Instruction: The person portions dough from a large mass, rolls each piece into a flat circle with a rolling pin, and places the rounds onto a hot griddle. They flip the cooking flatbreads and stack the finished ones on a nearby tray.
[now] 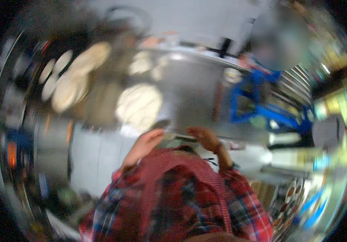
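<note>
Motion blur softens the whole view. My left hand [149, 142] is held in front of my chest, at the near edge of a metal worktop [194, 93]. Just beyond its fingertips is a dark, blurred shape [162, 123]; whether the hand touches it cannot be made out. A large pale round [140, 106], like dough or flatbread, lies on the worktop close beyond that hand. My right hand [205, 137] is apart from the left at the same edge, its fingers pointing inward. Nothing can be made out in it, though blur hides the finger detail.
Several browned flatbread-like rounds [70, 87] lie on a surface at the left, beside smaller white discs [52, 75]. Smaller pale lumps [141, 63] sit farther back. A blue frame [261, 106] stands at the right. Behind it is a person [279, 39], blurred.
</note>
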### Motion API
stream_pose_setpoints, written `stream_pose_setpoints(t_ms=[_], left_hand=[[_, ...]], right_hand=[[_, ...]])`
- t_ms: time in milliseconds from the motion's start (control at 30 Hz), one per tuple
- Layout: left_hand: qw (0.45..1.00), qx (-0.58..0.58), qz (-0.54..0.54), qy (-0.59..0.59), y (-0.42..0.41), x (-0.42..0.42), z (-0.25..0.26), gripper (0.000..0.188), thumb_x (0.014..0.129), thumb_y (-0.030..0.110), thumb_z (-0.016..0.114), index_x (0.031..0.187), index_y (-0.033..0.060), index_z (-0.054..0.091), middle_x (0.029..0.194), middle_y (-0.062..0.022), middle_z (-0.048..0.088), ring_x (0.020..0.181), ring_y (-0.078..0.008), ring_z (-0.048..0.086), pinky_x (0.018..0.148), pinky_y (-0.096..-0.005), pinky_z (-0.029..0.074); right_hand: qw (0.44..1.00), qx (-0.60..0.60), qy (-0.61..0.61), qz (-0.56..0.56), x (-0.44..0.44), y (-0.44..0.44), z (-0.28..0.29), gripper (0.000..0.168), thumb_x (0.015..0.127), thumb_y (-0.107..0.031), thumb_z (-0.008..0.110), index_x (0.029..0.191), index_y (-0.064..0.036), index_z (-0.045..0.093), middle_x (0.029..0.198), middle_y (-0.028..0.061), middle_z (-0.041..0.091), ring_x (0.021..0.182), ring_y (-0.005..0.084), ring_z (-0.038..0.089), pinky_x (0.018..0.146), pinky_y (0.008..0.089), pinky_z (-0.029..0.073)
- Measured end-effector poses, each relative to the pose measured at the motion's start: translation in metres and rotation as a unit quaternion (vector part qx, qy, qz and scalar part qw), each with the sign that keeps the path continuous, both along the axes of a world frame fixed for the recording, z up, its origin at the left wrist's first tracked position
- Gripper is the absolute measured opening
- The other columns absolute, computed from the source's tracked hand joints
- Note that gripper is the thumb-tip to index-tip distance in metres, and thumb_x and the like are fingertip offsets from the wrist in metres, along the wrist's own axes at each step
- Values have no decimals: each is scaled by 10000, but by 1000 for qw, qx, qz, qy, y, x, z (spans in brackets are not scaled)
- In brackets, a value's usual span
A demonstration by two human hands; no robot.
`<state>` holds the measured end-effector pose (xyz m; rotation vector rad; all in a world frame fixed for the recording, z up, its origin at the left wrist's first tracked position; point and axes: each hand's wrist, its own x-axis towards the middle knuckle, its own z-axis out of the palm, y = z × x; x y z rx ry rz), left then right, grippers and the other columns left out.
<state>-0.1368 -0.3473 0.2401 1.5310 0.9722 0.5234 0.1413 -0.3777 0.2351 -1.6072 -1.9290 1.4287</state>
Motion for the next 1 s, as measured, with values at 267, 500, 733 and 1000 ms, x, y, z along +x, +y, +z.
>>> stream_pose_setpoints(t_ms=[267, 500, 733, 1000], left_hand=[[997, -4, 71, -25, -16, -61, 13, 329, 881, 191, 548, 1179, 51, 536, 1097, -90, 602, 991, -185, 568, 854, -310, 454], [915, 146, 356, -123, 19, -184, 90, 315, 892, 201, 538, 1146, 14, 543, 1035, -56, 613, 956, -126, 553, 847, -269, 428], [854, 225, 450, 130, 112, -279, 99, 575, 846, 339, 604, 1271, -11, 439, 1142, -167, 558, 1053, -228, 537, 893, -307, 417], [873, 280, 382, 118, 148, -290, 97, 585, 779, 286, 689, 1240, -5, 476, 1054, -162, 607, 834, -167, 589, 736, -294, 474]], right_hand=[[982, 173, 12, 79, -44, 29, -43, 259, 922, -103, 478, 1169, -49, 537, 1126, 84, 588, 989, 194, 579, 824, 329, 480], [974, 163, 140, 76, -166, 116, 52, 322, 910, -65, 479, 1231, -92, 478, 1209, 72, 530, 990, 176, 568, 822, 303, 481], [930, 283, 229, 40, -279, 204, 65, 416, 894, -166, 528, 1270, -35, 410, 1122, 93, 547, 856, 147, 583, 705, 271, 485], [898, 154, 384, -146, -318, 248, 56, 531, 893, -185, 532, 1311, 28, 281, 1056, 105, 540, 810, 139, 595, 620, 230, 473]])
